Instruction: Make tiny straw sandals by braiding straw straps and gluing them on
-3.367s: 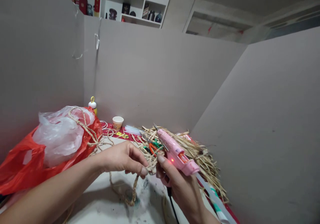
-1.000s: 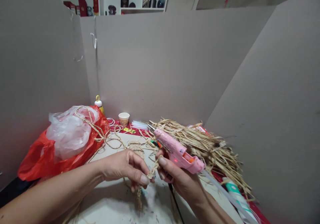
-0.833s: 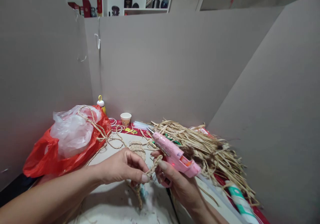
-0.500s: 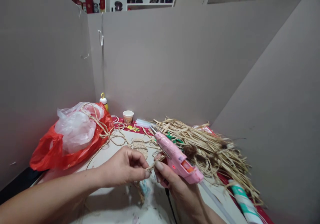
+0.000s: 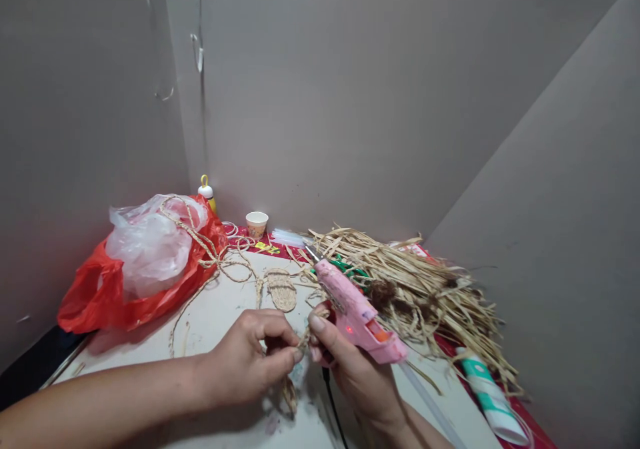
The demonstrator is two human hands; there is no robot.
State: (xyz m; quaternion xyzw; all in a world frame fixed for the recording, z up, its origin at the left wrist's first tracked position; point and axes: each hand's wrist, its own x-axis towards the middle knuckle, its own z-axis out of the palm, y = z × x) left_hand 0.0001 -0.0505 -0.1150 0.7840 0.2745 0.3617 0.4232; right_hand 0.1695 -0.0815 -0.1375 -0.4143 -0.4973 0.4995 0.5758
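Note:
My left hand (image 5: 257, 349) is closed in a pinch on a braided straw cord (image 5: 305, 334), whose frayed tail hangs below the fingers. My right hand (image 5: 345, 362) pinches the same cord between thumb and fingertips a short way to the right. A pink hot glue gun (image 5: 353, 305) also rests in the right hand, nozzle pointing up and left, its red light lit and a clear glue stick (image 5: 425, 395) sticking out of the back. Just beyond the hands, a small woven straw slipper-like piece (image 5: 281, 290) lies on the white table (image 5: 220, 412).
On the left sits a red plastic bag (image 5: 95, 295) with a clear bag inside and long braided cord over it. A paper cup (image 5: 257, 225) and glue sticks (image 5: 289, 237) stand at the back. Dry straw (image 5: 440, 289) and a green-white roll (image 5: 493, 399) occupy the right.
The view has tilted down slightly. Both hands still pinch the cord; the left hand has turned a little, and the woven piece behind is now more exposed.

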